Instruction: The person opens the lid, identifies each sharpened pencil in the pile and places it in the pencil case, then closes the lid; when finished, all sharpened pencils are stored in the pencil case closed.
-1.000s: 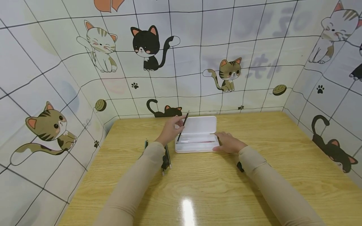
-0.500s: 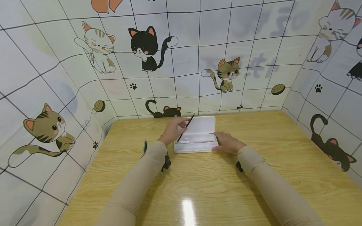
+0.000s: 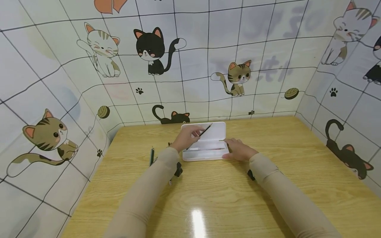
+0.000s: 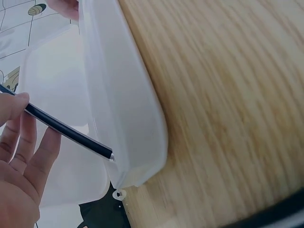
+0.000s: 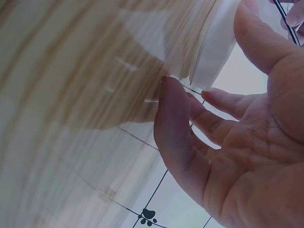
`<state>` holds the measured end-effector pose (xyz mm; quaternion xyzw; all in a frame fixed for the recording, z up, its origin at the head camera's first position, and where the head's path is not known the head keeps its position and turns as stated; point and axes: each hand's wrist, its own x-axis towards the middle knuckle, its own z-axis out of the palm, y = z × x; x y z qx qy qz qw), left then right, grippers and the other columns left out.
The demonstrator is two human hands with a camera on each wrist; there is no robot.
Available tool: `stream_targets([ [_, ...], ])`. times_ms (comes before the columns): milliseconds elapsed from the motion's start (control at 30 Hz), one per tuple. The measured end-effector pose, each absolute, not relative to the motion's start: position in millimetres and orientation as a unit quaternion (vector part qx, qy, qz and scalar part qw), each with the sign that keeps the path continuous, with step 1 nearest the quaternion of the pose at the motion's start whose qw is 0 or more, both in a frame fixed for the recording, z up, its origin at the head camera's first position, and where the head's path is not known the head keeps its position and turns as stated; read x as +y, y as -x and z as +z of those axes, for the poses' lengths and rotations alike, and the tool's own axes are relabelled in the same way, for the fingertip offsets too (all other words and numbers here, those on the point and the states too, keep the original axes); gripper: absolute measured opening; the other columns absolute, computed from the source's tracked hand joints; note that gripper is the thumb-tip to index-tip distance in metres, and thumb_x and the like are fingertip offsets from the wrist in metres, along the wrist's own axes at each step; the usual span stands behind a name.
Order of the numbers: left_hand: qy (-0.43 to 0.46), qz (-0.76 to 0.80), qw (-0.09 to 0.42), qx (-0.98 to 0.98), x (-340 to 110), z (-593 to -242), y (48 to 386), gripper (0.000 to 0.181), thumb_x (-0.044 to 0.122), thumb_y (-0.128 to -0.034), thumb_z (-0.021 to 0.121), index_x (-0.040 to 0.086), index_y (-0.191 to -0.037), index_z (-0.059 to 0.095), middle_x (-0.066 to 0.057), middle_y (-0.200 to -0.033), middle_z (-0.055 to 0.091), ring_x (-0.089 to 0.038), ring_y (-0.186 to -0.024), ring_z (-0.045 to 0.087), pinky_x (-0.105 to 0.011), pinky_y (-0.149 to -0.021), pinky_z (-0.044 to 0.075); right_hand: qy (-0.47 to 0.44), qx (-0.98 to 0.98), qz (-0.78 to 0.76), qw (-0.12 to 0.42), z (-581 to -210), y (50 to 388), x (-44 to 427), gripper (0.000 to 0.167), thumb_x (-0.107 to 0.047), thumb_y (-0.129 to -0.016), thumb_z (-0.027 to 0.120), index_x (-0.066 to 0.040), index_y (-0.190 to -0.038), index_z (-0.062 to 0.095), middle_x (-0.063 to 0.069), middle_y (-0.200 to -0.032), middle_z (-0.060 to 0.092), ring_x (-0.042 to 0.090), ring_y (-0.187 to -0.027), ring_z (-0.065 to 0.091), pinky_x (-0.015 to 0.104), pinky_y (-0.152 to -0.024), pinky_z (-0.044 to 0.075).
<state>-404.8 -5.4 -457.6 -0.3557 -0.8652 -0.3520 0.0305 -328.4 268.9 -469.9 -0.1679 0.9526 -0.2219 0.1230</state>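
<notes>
Head view: our left hand (image 3: 188,137) pinches slim black pencil (image 3: 206,130), tilted, lower end inside open white plastic case (image 3: 205,158); bent-fingered right hand (image 3: 239,151) grips case's right end. Laying-in step, we judge; next calls for lowering pencil flat.

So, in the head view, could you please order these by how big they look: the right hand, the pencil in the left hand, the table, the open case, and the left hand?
1. Table
2. Case
3. Left hand and right hand: too alike to rank
4. Pencil, partly hidden
</notes>
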Motion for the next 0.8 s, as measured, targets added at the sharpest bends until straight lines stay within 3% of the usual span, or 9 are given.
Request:
stream_targets([
  [533,0.36,-0.282,-0.047,-0.888,11,-460,404,0.035,0.003,-0.0948,0.07,0.015,-0.127,0.071,0.0,-0.102,0.069,-0.013,-0.093,0.063,-0.027,-0.079,0.052,0.174,0.954,-0.218,0.113,-473,330,271,0.083,-0.039,-0.096,0.07,0.005,-0.154,0.031,0.031,-0.153,0.035,0.051,-0.138,0.032,0.063,-0.111,0.032],
  [800,0.349,-0.23,-0.05,-0.907,20,-460,398,0.034,0.004,-0.0958,0.068,0.018,-0.126,0.072,0.001,-0.105,0.068,-0.013,-0.092,0.063,-0.028,-0.08,0.052,0.171,0.956,-0.213,0.104,-476,334,270,0.08,-0.037,-0.096,0.071,0.005,-0.153,0.034,0.03,-0.15,0.04,0.049,-0.135,0.036,0.061,-0.111,0.033],
])
